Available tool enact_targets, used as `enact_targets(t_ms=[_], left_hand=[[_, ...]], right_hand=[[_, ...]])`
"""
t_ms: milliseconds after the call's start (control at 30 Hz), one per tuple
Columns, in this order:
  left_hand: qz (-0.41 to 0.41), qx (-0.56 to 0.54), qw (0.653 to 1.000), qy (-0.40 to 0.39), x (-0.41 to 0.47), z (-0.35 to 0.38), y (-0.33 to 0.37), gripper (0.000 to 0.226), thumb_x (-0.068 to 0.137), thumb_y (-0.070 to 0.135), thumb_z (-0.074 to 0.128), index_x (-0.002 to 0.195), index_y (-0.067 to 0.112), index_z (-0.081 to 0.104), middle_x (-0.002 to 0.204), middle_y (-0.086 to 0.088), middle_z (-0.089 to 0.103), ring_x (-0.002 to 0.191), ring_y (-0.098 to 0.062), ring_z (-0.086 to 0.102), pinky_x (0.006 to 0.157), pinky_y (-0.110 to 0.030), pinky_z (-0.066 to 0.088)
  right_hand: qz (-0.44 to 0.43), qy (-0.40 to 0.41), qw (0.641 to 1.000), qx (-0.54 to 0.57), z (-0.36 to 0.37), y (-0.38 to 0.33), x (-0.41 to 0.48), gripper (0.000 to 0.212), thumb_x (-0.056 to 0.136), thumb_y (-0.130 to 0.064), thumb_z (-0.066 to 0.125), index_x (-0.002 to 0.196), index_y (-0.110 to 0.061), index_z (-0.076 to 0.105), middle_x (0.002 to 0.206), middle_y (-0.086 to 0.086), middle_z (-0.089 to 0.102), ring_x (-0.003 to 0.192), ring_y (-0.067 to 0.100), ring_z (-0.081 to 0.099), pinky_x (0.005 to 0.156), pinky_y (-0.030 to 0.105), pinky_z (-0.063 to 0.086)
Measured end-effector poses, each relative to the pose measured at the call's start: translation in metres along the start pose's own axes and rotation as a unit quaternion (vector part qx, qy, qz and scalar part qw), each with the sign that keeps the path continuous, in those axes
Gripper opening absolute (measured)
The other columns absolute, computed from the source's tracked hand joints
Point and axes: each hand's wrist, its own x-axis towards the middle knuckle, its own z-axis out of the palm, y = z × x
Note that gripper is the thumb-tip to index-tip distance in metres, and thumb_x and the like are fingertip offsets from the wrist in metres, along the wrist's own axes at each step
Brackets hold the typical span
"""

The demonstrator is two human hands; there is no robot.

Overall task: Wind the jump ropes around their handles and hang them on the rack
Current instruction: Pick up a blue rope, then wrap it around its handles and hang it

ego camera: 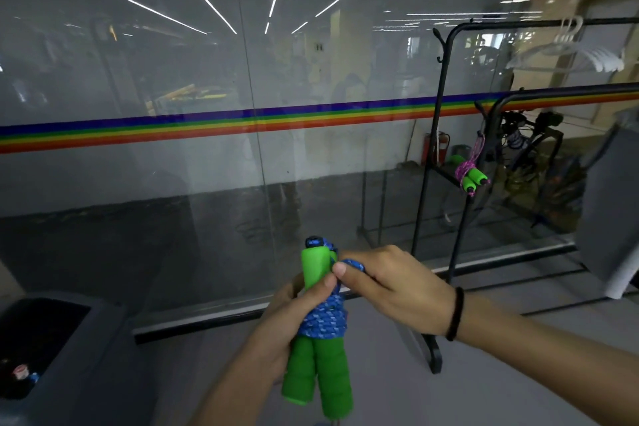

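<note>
The left hand's (287, 318) fingers are gripping the green handles (311, 380) at lower centre; the right hand's (394, 287) fingers are pinching the blue rope (323, 320). The lower-left bin (96, 356) is holding a few small items (22, 373).

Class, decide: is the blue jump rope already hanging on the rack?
No, the left hand and right hand hold the blue jump rope; only the pink jump rope hangs on the rack.

Green foam handles (313, 377) wound with blue, white-flecked rope (323, 318); pink rope (465, 169) on black rack (446, 86); rainbow stripe (207, 126) across glass.
</note>
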Motion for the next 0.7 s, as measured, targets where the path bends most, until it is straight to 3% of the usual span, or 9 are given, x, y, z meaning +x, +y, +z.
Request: enact_targets(t_ms=[67,167,367,467,567,633,700], left_hand=[[-0.031,-0.057,0.997,0.031,0.007,-0.004,-0.006,0.030,0.063,0.027,0.068,0.083,0.005,0.067,0.060,-0.008,0.064,0.047,-0.016,0.061,0.048,-0.023,0.050],[-0.052,-0.103,0.991,0.066,0.021,-0.010,-0.024,0.028,0.056,0.023,0.066,0.074,0.001,0.065,0.055,-0.010,0.063,0.042,-0.016,0.059,0.045,-0.021,0.048],[-0.106,-0.069,0.992,0.027,0.046,-0.014,-0.040,0.033,0.057,0.024,0.065,0.078,-0.001,0.062,0.055,-0.013,0.063,0.041,-0.018,0.059,0.041,-0.020,0.048],[-0.119,-0.068,0.990,-0.017,0.063,-0.002,-0.044,0.035,0.060,0.024,0.064,0.085,0.000,0.067,0.068,-0.015,0.070,0.051,-0.020,0.065,0.048,-0.023,0.054],[-0.141,-0.035,0.988,-0.043,0.092,0.012,-0.049,0.051,0.052,0.031,0.073,0.094,0.003,0.070,0.083,-0.017,0.072,0.064,-0.023,0.069,0.061,-0.031,0.057],[-0.136,-0.003,0.989,-0.054,0.114,0.024,-0.051,0.062,0.046,0.039,0.075,0.100,0.009,0.069,0.087,-0.013,0.073,0.071,-0.022,0.070,0.071,-0.034,0.055],[-0.124,0.044,0.990,-0.042,0.134,0.041,-0.051,0.056,0.054,0.041,0.072,0.102,0.012,0.066,0.084,-0.006,0.074,0.075,-0.019,0.069,0.074,-0.032,0.053]], right_hand=[[-0.001,0.003,0.999,-0.038,0.003,-0.002,-0.004,0.031,0.089,-0.055,0.020,0.065,-0.040,0.032,0.061,-0.004,0.049,0.059,0.017,0.048,0.061,0.041,0.044],[-0.008,-0.003,0.995,-0.099,0.013,0.003,-0.014,0.033,0.088,-0.055,0.015,0.075,-0.031,0.034,0.076,0.005,0.063,0.074,0.032,0.058,0.063,0.042,0.045],[0.019,0.005,0.993,-0.115,0.008,0.011,-0.037,0.037,0.090,-0.053,0.018,0.076,-0.025,0.038,0.080,0.006,0.062,0.079,0.031,0.057,0.063,0.041,0.042],[0.037,0.021,0.992,-0.117,-0.001,0.025,-0.036,0.032,0.089,-0.051,0.019,0.083,-0.027,0.040,0.086,0.005,0.062,0.083,0.028,0.057,0.065,0.039,0.041],[0.058,0.058,0.990,-0.113,-0.011,0.052,-0.026,0.043,0.090,-0.049,0.023,0.092,-0.021,0.056,0.089,0.003,0.059,0.087,0.024,0.058,0.071,0.040,0.047],[0.069,0.086,0.989,-0.102,-0.015,0.075,-0.019,0.039,0.091,-0.043,0.032,0.090,-0.016,0.060,0.086,0.004,0.059,0.083,0.024,0.059,0.070,0.038,0.047],[0.091,0.104,0.987,-0.081,-0.018,0.101,-0.010,0.032,0.091,-0.036,0.043,0.086,-0.012,0.064,0.083,0.007,0.062,0.080,0.024,0.059,0.070,0.032,0.043]])
